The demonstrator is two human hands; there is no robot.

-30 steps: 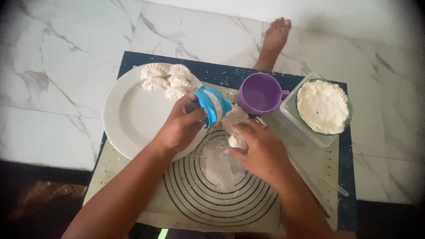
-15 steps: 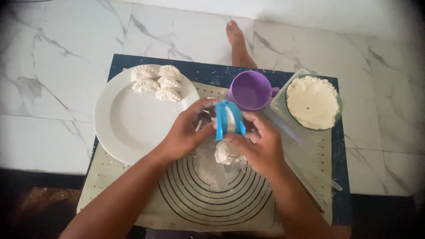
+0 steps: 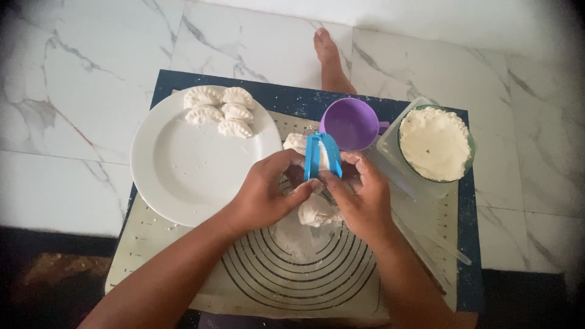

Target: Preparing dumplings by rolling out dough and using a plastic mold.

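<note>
My left hand (image 3: 268,192) and my right hand (image 3: 361,198) together grip a blue hinged dumpling press (image 3: 322,156), folded nearly shut and held upright over a silicone baking mat (image 3: 183,271) with black rings. White dough shows between the press halves. A lump of white dough (image 3: 315,211) lies on the mat just under my hands. On the left stands a white plate (image 3: 183,176) with several shaped dumplings (image 3: 219,113) at its far rim.
A purple cup (image 3: 351,123) stands behind the press. To the right a clear tray holds a green bowl of white flour (image 3: 434,142). A bare foot (image 3: 329,58) rests on the marble floor beyond the dark blue cloth (image 3: 469,244) under the mat.
The press has been swung from open and flat in my left hand to upright and folded, and both hands now close around it. The view has shifted slightly.
</note>
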